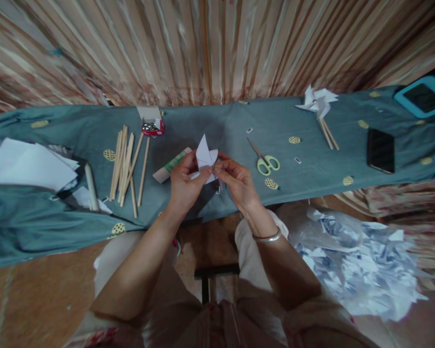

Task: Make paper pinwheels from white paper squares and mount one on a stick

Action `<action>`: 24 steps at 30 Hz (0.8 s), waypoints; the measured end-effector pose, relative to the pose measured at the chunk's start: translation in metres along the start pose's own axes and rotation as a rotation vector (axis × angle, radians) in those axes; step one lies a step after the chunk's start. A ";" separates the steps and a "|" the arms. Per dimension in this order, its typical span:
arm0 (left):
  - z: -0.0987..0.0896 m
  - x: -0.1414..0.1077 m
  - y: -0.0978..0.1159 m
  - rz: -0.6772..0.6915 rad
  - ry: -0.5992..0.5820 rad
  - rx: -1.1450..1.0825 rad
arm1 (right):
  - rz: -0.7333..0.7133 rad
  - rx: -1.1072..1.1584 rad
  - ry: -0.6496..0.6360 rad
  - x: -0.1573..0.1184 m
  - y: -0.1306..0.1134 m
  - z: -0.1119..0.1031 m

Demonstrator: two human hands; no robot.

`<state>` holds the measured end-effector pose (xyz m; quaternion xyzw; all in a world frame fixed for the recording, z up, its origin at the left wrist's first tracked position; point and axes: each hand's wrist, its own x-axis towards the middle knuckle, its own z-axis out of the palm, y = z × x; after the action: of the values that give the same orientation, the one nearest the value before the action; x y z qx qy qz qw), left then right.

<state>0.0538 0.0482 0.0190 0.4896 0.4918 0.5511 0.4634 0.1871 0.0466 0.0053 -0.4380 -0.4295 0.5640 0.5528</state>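
Note:
A white paper pinwheel (205, 153) is held up over the table's front half, its points folded in toward the middle. My left hand (184, 182) is closed on its left side, the thumb pressed on the paper near the centre. My right hand (236, 180) pinches at the pinwheel's centre from the right; whether a small pin sits between those fingertips is too small to tell. Behind my left hand lies a green and beige box (172, 165). Scissors with light green handles (264, 158) rest to the right of my right hand.
Several wooden sticks (125, 166) lie left, beside an opened red box (152, 124) of shiny metal pieces. White paper sheets (29, 164) are far left. Finished pinwheels (321, 100) on sticks, a black phone (380, 151) and a blue-framed tablet (424, 96) lie right. A bag of pinwheels (362, 266) stands below.

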 end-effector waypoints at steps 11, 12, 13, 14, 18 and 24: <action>-0.002 0.002 -0.004 0.023 -0.043 0.014 | 0.078 0.076 0.059 -0.001 0.004 0.004; -0.002 0.002 -0.005 0.026 -0.047 0.016 | 0.083 0.093 0.061 -0.001 0.004 0.004; -0.003 0.003 -0.006 0.029 -0.053 0.020 | 0.090 0.111 0.062 -0.001 0.004 0.004; -0.003 0.003 -0.006 0.031 -0.060 0.025 | 0.096 0.127 0.062 -0.002 0.004 0.004; -0.002 0.004 -0.006 0.034 -0.075 0.053 | 0.117 0.132 0.053 -0.001 0.004 0.003; 0.000 0.004 -0.002 0.024 -0.074 0.052 | 0.098 0.112 0.091 -0.001 0.006 0.001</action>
<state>0.0536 0.0523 0.0173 0.5273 0.4828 0.5250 0.4617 0.1844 0.0454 -0.0006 -0.4521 -0.3499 0.5929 0.5672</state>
